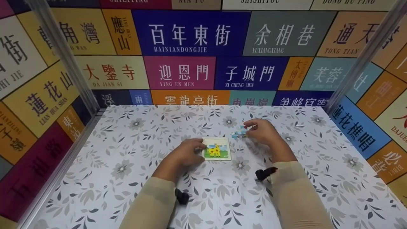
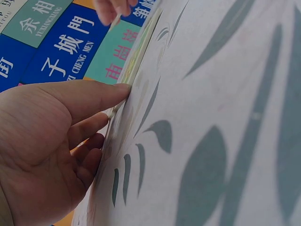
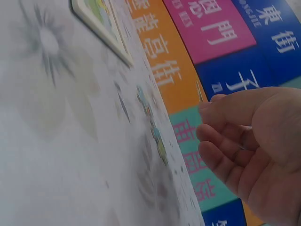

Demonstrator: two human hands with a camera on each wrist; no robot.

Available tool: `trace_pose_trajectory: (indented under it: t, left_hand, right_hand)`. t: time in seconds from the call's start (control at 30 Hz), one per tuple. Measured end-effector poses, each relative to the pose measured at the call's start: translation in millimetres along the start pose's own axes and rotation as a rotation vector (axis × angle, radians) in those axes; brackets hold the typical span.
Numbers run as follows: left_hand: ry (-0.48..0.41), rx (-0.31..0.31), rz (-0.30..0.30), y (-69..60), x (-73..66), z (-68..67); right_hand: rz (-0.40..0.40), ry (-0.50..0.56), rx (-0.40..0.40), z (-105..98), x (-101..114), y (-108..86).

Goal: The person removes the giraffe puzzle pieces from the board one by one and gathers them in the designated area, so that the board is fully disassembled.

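Left grip (image 1: 187, 152) is holding the puzzle (image 1: 217, 142). Nearer the bench's (image 1: 210, 200) far edge, right grip (image 1: 262, 132) is pinching a piece (image 3: 199, 89).

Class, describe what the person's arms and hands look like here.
Long, plain beige sleeves cover the forearms. A small black device sits at each cuff, with some red by the right one. The left hand and right hand wear no gloves.

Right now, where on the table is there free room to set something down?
Free: the table left of the left hand, between the two sleeves, and right of the right hand. Crowded: between the hands, where the puzzle and loose pieces lie.
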State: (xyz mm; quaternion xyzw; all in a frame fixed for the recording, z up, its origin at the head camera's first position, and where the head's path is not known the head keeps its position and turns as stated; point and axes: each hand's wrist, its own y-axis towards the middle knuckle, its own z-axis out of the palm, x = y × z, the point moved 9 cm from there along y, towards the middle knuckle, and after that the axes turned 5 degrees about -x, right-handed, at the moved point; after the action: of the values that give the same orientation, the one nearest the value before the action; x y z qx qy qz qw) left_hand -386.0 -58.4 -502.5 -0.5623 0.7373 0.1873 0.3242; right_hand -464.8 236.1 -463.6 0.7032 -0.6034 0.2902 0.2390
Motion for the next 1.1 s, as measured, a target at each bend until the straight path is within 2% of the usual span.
trace_pose_trajectory:
  t: [0.27, 0.57, 0.73, 0.93, 1.1]
  left_hand:
    - [-0.024, 0.005, -0.026, 0.2, 3.5, 1.9]
    - [-0.054, 0.005, -0.066, -1.6, 4.1, 0.8]
    - [-0.057, -0.007, -0.049, -1.6, 1.6, 0.4]
    - [-0.011, -0.032, 0.048, -1.0, -3.6, -1.0]
    - [-0.008, -0.023, 0.040, -0.5, -2.3, 0.1]
  right_hand:
    - [0.071, -0.017, -0.032, -23, -35, -8.4]
    - [0.080, -0.016, -0.022, -19, -53, -7.6]
    - [0.078, -0.029, -0.021, -16, -60, -6.1]
    - [0.073, -0.034, -0.025, -14, -61, -5.8]
    - [0.078, -0.042, -0.026, -14, -62, -5.5]
